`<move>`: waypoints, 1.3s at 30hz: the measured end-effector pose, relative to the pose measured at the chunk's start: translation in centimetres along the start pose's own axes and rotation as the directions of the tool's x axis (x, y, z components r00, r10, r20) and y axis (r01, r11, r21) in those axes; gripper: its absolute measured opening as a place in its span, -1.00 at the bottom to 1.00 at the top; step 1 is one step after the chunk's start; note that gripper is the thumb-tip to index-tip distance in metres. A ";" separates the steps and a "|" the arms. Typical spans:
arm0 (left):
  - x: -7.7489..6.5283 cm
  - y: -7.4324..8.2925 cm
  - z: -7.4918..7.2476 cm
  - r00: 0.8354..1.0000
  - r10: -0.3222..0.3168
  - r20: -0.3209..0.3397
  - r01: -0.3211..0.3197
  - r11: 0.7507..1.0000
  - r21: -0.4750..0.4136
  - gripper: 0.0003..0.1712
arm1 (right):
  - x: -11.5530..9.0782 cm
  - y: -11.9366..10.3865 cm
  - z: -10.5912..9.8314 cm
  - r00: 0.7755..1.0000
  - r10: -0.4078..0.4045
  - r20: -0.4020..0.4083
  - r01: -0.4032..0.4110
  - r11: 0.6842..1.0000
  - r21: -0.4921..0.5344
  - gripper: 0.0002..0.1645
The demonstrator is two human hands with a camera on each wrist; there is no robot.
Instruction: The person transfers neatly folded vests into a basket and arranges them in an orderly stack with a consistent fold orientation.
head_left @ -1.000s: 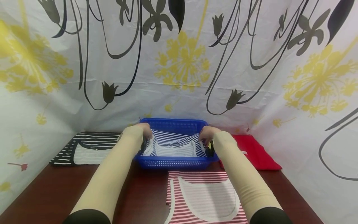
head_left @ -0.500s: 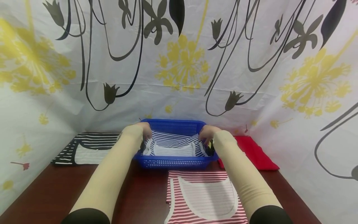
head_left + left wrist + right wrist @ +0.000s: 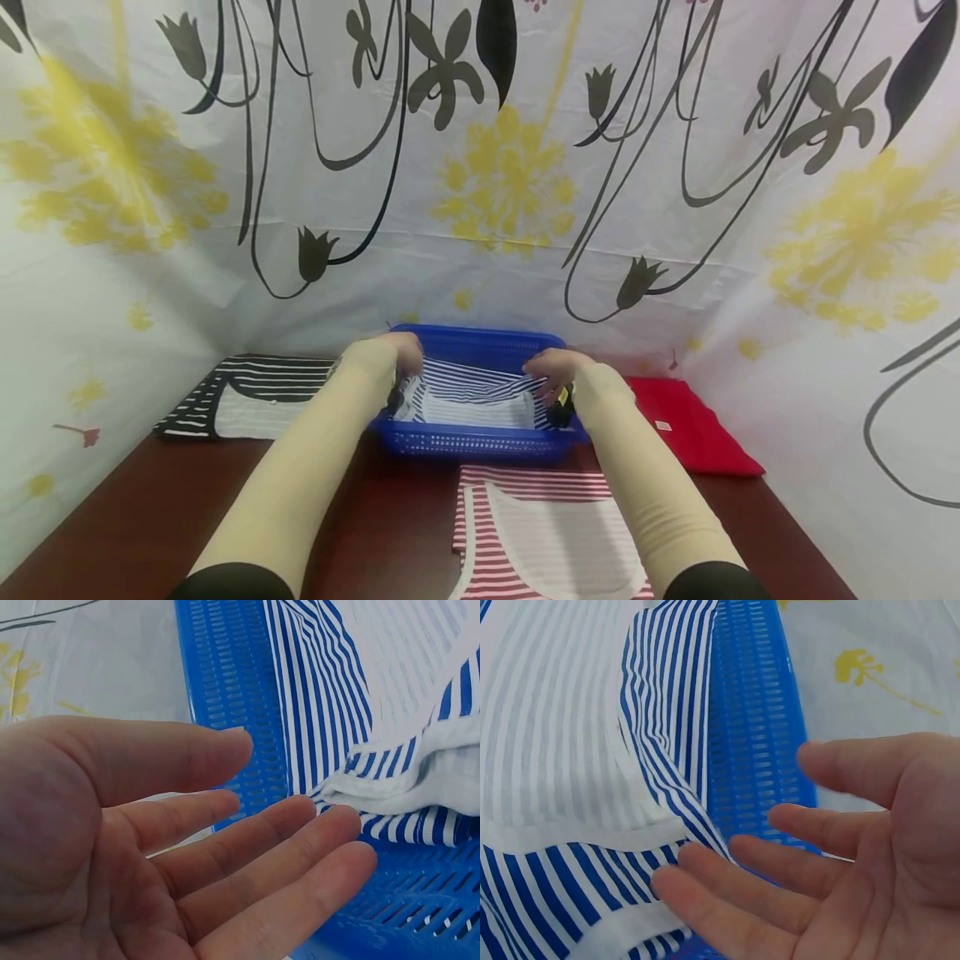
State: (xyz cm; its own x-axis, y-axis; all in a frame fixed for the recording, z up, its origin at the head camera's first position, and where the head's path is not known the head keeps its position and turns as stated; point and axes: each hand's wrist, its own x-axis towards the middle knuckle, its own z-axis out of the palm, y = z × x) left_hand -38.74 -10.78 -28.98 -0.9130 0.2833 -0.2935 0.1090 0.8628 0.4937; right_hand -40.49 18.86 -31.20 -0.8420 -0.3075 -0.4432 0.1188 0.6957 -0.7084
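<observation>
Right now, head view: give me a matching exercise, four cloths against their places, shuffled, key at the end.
1. blue-striped cloth
2. black-striped cloth
3. plain red cloth
4. red-striped cloth

A. right of the basket
B. in front of the basket
C. inside the basket
D. left of the basket

Pairs: 1-C, 2-D, 3-A, 4-B

Access to the blue basket [image 3: 480,443]: available from above and between the hands; restricted at both ends.
Left hand [image 3: 407,352] and right hand [image 3: 557,367] obstruct the end approaches; the blue-striped garment [image 3: 478,413] takes up the interior between them. Patterned sheet [image 3: 420,283] bars the rear. Black-striped garment [image 3: 255,408] flanks left, red garment [image 3: 697,429] right. Frontal passage runs over the tabletop [image 3: 393,517], left of the red-striped garment [image 3: 558,533].
</observation>
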 end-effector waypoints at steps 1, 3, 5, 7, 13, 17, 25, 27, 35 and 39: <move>0.0 0.3 0.1 1.000 0.005 0.011 -0.004 1.000 -0.014 -0.78 | 0.0 0.2 0.0 1.000 0.017 0.001 -0.017 1.000 -0.003 -0.29; -0.1 0.9 0.3 1.000 -0.001 0.011 0.002 0.998 -0.070 -0.68 | -0.1 0.4 -0.1 0.999 0.045 -0.005 -0.046 0.999 -0.028 -0.22; -0.4 1.6 0.5 1.000 -0.017 0.005 0.018 0.995 -0.102 -0.53 | -0.3 0.6 -0.2 0.998 0.060 -0.013 -0.061 0.996 -0.066 -0.16; -0.8 2.0 0.5 1.000 -0.008 0.015 0.010 0.992 -0.124 -0.44 | -0.5 0.7 -0.3 0.997 0.071 -0.012 -0.072 0.994 -0.085 -0.13; -1.5 2.4 0.3 0.999 0.031 0.027 -0.027 0.989 -0.143 -0.37 | -0.7 0.8 -0.4 0.997 0.083 0.002 -0.083 0.995 -0.059 -0.12; -1.9 2.1 0.1 0.997 0.072 -0.018 -0.074 0.978 -0.195 -0.40 | -1.8 0.5 -1.0 1.000 0.021 0.014 -0.021 1.000 -0.007 -0.15; -5.2 1.4 -1.0 0.964 0.233 -0.125 -0.264 0.874 -0.408 -0.48 | -7.6 1.2 -2.0 0.958 -0.268 -0.101 0.267 0.963 -0.023 -0.31; -6.5 1.1 -0.6 0.955 0.257 -0.147 -0.296 0.852 -0.433 -0.50 | -9.9 1.8 -1.9 0.934 -0.334 -0.129 0.329 0.943 -0.059 -0.35; -9.7 -1.5 4.9 0.910 0.399 -0.111 -0.393 0.747 -0.536 -0.69 | -17.2 7.2 -1.0 0.886 -0.409 -0.219 0.351 0.900 -0.258 -0.42; -10.0 -2.5 8.0 0.891 0.453 0.018 -0.364 0.737 -0.569 -0.71 | -18.5 10.6 -0.7 0.924 -0.307 -0.227 0.250 0.936 -0.246 -0.35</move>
State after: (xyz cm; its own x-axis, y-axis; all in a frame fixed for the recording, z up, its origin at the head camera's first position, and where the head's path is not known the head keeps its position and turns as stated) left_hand -26.70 -12.42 -33.85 -0.7575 0.6507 -0.0523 0.1886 0.2949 0.9367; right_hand -24.06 32.34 -30.11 -0.9341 -0.3504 -0.0680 -0.2290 0.7344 -0.6389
